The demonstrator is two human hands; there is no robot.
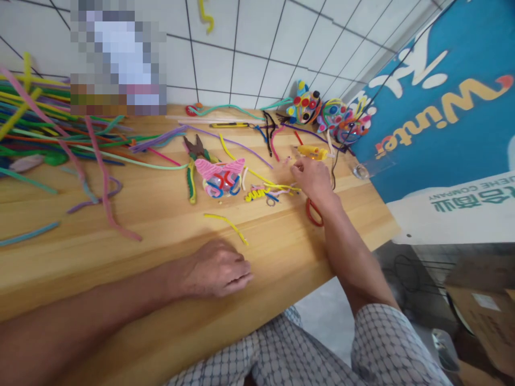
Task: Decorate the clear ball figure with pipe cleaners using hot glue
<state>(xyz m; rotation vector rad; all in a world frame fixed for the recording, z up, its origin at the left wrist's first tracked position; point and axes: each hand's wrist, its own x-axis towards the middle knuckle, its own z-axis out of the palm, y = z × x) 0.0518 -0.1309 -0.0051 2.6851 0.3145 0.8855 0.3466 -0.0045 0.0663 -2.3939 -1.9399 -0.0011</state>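
Observation:
My left hand rests on the wooden table in a loose fist, with nothing showing in it. A short yellow pipe cleaner lies just beyond it. My right hand is across the table, fingers curled down; whatever they hold, if anything, is hidden. Close beyond its fingers lie a yellow glue gun and a small pink bit. Red-handled scissors are partly under my right wrist. Between the hands and the wall sits a clear ball decorated with pink, red and blue pipe cleaners.
Pliers with green-yellow handles lie left of the ball. A coiled yellow pipe cleaner is to its right. Piled pipe cleaners cover the far left. A yellow cutter and decorated balls are near the tiled wall. A blue banner stands right.

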